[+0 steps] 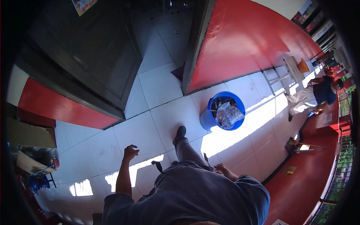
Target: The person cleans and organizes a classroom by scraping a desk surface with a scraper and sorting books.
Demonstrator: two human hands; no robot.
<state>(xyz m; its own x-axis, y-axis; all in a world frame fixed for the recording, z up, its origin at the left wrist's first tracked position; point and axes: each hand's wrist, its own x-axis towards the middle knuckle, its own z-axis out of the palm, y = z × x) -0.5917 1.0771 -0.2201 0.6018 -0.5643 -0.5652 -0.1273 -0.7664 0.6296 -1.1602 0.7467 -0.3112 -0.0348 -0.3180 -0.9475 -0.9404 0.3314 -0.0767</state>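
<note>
My left hand [130, 153] hangs out over the tiled floor [98, 150], loosely curled with a gap between thumb and fingers. Nothing shows in it. Close to my right side, my right hand [221, 168] is small in view and its fingers are partly hidden, so its grip cannot be made out. Ahead of me stands a blue bin [204, 119] holding clear plastic [228, 114] and other rubbish; neither hand touches it. One of my shoes [180, 134] is forward on the tiles, left of the bin.
A dark door [86, 48] stands open at a doorway on the left. Red walls [247, 45] flank the passage. To the right, a person [315, 95] is near a wooden bench [293, 69] with an orange bucket [303, 66]. Cardboard [32, 134] lies at far left.
</note>
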